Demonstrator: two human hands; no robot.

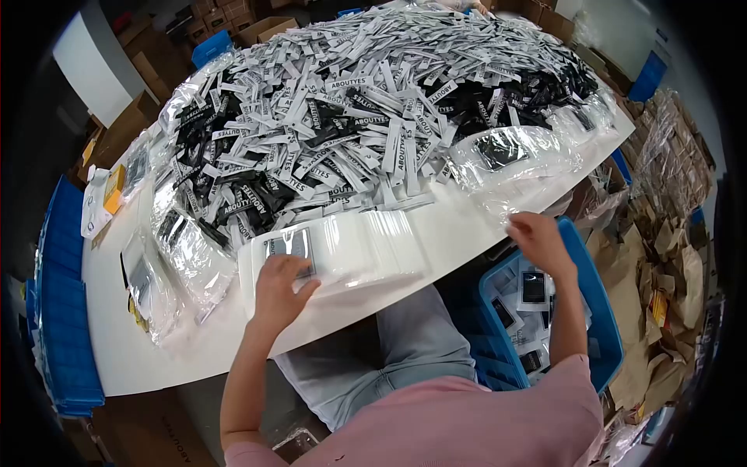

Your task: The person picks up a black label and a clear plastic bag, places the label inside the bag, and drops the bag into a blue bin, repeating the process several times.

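Observation:
My left hand (282,289) rests fingers-down on a stack of clear plastic bags (342,251) near the table's front edge, touching a bag that holds a grey label (289,246). My right hand (538,240) hovers past the table's right front edge, above a blue crate (603,327), with its fingers curled near a loose clear bag (513,156); whether it grips anything is unclear. A large heap of black and white fabric labels (366,117) covers most of the white table (443,233) behind both hands.
The blue crate holds several bagged black labels (533,288). More filled clear bags (175,257) lie at the left. Stacked blue crates (66,311) line the left side. Crumpled brown paper and packaging (661,257) is piled at the right. Cardboard boxes (226,19) stand behind.

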